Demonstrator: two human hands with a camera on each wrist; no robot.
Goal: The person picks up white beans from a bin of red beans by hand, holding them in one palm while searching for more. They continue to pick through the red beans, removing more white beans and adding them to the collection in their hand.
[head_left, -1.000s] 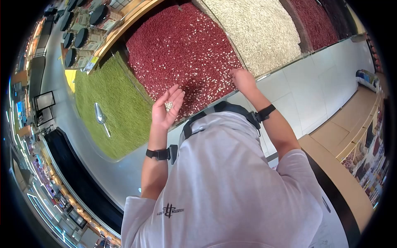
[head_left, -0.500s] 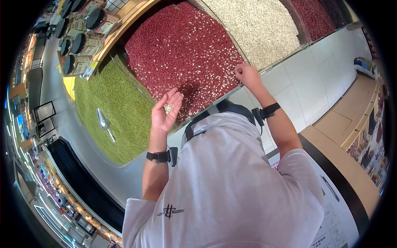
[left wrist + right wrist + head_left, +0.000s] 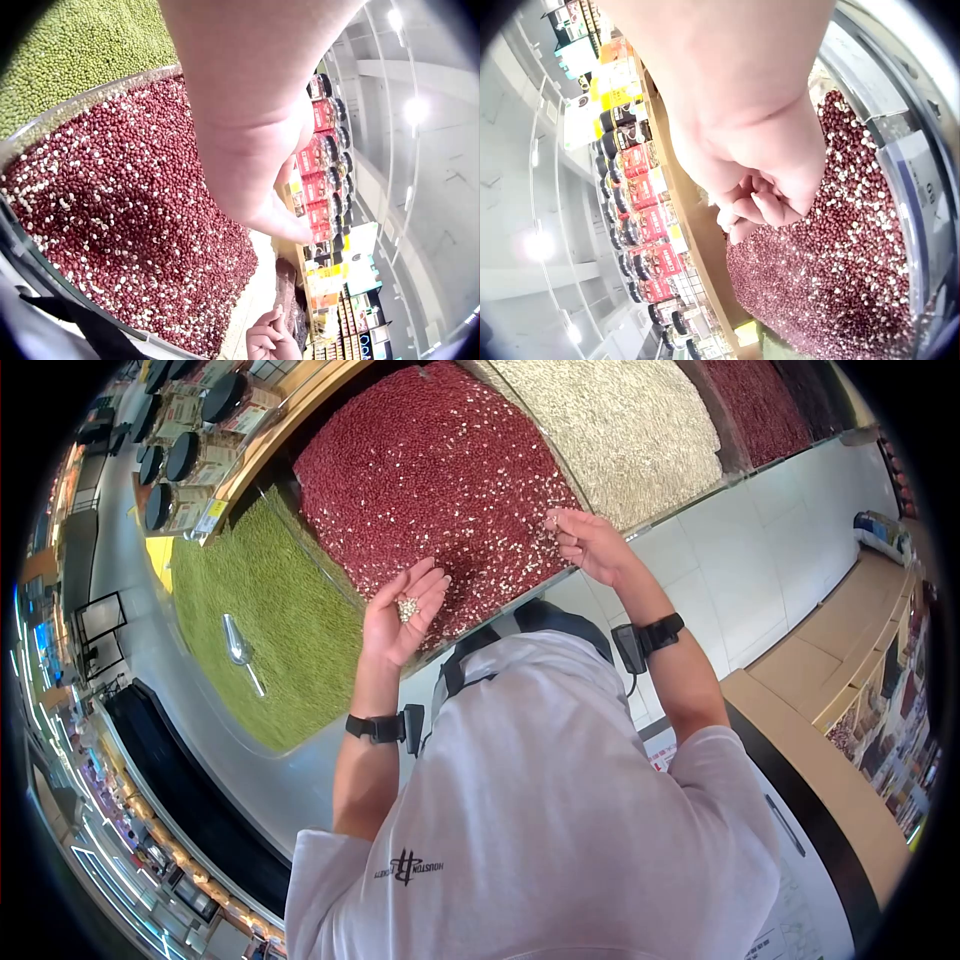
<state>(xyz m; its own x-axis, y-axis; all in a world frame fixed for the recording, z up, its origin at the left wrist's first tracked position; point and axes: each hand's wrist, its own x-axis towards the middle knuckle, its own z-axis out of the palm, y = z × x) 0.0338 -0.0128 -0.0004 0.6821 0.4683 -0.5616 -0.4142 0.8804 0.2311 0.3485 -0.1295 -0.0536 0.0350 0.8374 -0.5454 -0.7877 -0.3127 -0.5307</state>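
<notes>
My left hand (image 3: 402, 615) is palm up above the red beans (image 3: 420, 470), its fingers extended and slightly cupped. A small heap of white beans (image 3: 408, 608) lies in that palm. The left wrist view shows only the back of this hand (image 3: 255, 165). Over the right front of the red beans, my right hand (image 3: 590, 545) brings thumb and index finger together. At their tips a whitish bean (image 3: 552, 517) appears pinched, while the other fingers are curled. From the right wrist the same hand (image 3: 757, 180) covers most of what it holds. Many white beans are scattered among the red.
Left of the red beans is a bin of green beans (image 3: 255, 560) with a metal scoop (image 3: 237, 645) on it. A bin of white beans (image 3: 625, 430) adjoins on the right. Lidded jars (image 3: 185, 505) stand on a wooden shelf. A clear bin edge (image 3: 530, 600) runs along the front.
My right hand first moved up and away from the beans, then shifted back left over them with its index finger reaching further out. My left hand keeps its palm-up hold of white beans.
</notes>
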